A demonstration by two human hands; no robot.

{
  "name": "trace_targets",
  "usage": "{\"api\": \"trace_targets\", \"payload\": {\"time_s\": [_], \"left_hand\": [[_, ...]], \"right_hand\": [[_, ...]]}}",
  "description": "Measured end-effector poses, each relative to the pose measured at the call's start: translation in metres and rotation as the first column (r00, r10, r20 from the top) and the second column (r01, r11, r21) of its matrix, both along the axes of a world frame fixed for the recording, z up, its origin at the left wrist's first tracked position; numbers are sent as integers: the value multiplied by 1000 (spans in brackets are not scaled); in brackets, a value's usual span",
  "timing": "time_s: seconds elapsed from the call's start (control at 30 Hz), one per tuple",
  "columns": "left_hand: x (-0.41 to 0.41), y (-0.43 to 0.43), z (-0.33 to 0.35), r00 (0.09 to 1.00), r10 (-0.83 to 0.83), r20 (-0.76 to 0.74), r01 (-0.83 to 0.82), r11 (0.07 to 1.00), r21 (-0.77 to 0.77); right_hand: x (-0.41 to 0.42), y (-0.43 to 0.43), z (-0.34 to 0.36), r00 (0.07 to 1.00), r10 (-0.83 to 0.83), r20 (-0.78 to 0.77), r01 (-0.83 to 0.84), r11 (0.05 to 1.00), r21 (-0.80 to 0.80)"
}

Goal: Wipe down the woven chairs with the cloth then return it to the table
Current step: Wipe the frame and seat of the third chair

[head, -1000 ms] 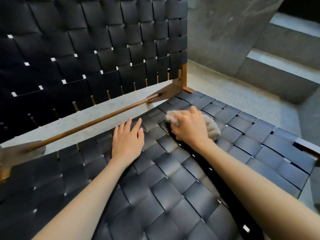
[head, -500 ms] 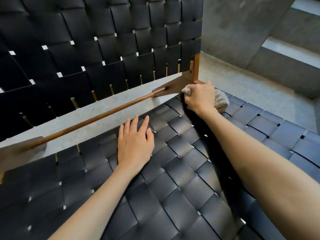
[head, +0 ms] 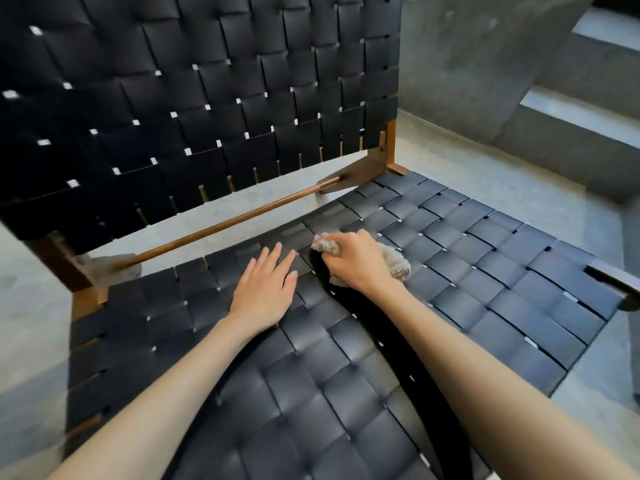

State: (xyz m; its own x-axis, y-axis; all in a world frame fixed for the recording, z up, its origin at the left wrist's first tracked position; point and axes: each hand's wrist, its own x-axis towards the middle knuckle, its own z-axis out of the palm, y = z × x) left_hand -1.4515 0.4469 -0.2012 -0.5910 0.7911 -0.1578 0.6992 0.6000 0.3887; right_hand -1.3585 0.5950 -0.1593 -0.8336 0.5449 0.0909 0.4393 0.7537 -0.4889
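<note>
On woven seat point(head: 485, 271) | right hand point(head: 360, 263) grips cloth point(head: 394, 263) | left hand point(head: 265, 289) flat beside

The chair point(head: 450, 258) is woven of black straps — smooth, leather-like, with a dull sheen on the seat. Its frame point(head: 225, 223) is brown wood, satin-finished. The cloth point(head: 394, 261) looks nubbly, beige — matt. The floor point(head: 485, 174) is rough grey concrete.

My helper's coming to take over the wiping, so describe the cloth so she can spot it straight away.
Start at the big black woven chair with the wooden frame and look at the rear middle of its seat. There the right hand is closed on the cloth, pressing it onto the straps, beside the flat, empty left hand. It is the only pale, fuzzy, crumpled thing on the smooth dark weave.
</note>
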Motion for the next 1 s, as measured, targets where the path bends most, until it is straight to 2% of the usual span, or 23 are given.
{"api": "trace_targets", "payload": {"time_s": [0.2,0.47,0.57,0.7,0.8,1.0], "left_hand": [[35,-73,26,999,23,36,-21,998,-52],[92,-175,62,999,46,-20,-47,997,-60],[107,-211,67,992,125,-30,-125,992,-18],[130,-254,65,968,214,127,-231,964,135],[143,-271,62,946,188,264,-254,937,241],[142,-277,58,955,117,274,-206,922,327]], "right_hand": [[47,-70,23,999,33,40,-32,999,-43],[104,-171,58,992,104,69,-94,987,-127],[124,-208,65,989,143,27,-137,977,-161],[157,-251,77,990,136,-47,-143,966,-213],[179,-282,83,984,103,-143,-133,967,-218],[180,-346,85,952,149,-267,-200,964,-177]]}}
